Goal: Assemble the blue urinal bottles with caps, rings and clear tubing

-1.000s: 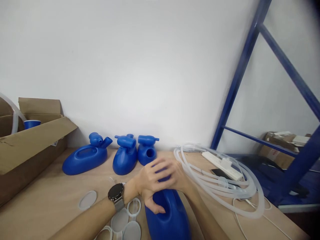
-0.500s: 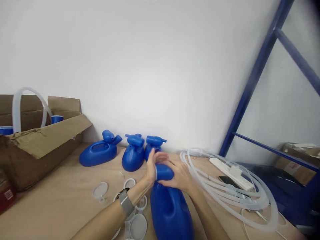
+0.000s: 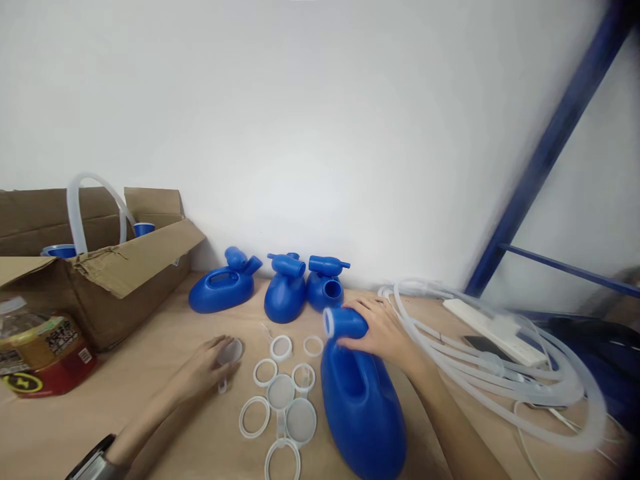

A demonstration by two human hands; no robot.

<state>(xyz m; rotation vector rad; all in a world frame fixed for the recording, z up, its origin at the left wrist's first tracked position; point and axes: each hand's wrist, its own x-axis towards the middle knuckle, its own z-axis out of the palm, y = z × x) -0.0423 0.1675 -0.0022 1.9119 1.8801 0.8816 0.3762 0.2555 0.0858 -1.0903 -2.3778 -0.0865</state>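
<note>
On the near side, a long, rounded blue plastic bottle (image 3: 367, 427) with a handle hollow on top rested on the brown tabletop (image 3: 180, 447), a little right of the middle. Its neck pointed to the far side, and there its blue spout turned to the left, with a white ring (image 3: 329, 323) around the mouth. The right hand (image 3: 380, 330) was closed around this spout, the fingers over it and the thumb below.

To the left of the bottle, white plastic rings (image 3: 254, 399) and round translucent lids (image 3: 301, 421) lay near together, some of them joined by short straps. Farther left, the left hand (image 3: 205, 363), with a dark watch on a grey band (image 3: 95, 460) at the wrist, had its fingers at another round translucent lid (image 3: 235, 350). The grip looked narrow, but I cannot tell if the lid was really held.

At the left stood a clear plastic jar with a red and yellow label (image 3: 50, 353), and beyond it an open cardboard box (image 3: 140, 287) with a bent translucent tube (image 3: 75, 213) in it. At the right lay a coil of translucent hose (image 3: 595, 413) and a white power strip (image 3: 487, 327).

On the far side, three smaller-looking blue plastic bottles (image 3: 285, 300) stood in a row before the white wall (image 3: 300, 133).
</note>
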